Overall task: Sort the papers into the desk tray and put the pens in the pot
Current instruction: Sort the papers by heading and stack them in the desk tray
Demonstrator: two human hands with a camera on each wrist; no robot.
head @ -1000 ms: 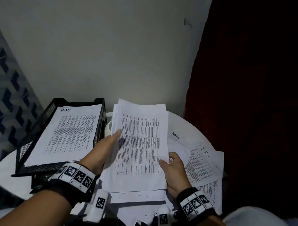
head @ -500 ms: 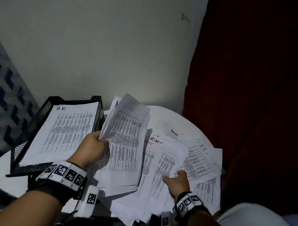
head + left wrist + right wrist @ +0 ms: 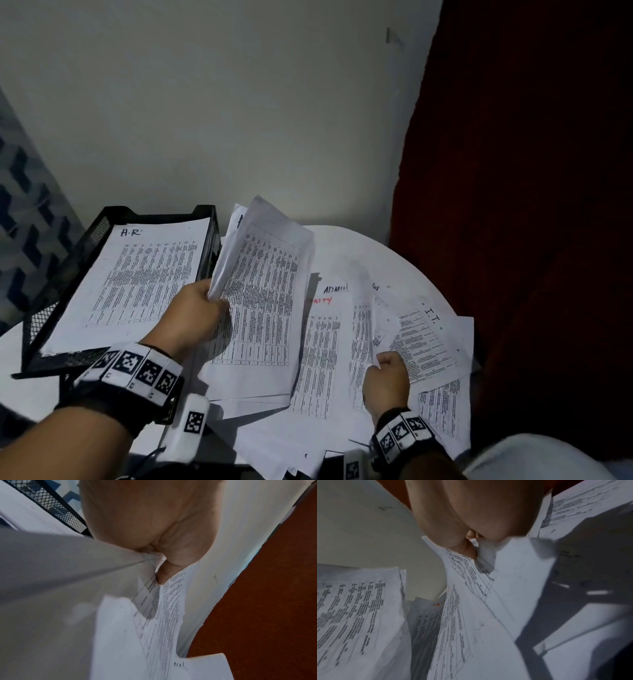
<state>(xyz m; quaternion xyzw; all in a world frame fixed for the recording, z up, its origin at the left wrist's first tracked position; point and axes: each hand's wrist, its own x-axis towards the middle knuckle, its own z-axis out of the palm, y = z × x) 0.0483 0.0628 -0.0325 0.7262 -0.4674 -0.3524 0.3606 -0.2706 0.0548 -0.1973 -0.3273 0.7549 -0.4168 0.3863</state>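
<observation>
My left hand (image 3: 205, 308) pinches the left edge of a sheaf of printed sheets (image 3: 263, 294) and holds it lifted beside the black mesh desk tray (image 3: 99, 226). The same pinch shows in the left wrist view, thumb on the sheaf (image 3: 171, 595). A sheet marked "H.R" (image 3: 140, 281) lies in the tray. My right hand (image 3: 385, 373) pinches the lower edge of one printed sheet (image 3: 361, 329), raised on edge over the paper marked "ADMIN" (image 3: 320, 349). No pens or pot are visible.
More printed papers, one marked "I.T." (image 3: 424, 346), lie spread over the round white table (image 3: 352, 253). A pale wall stands behind the table and a dark red curtain (image 3: 520, 205) hangs at the right. The tray takes up the table's left side.
The stack split: my left hand lifted its sheaf up and toward the tray, while my right hand drew one sheet to the right and stood it on edge, uncovering the "ADMIN" paper.
</observation>
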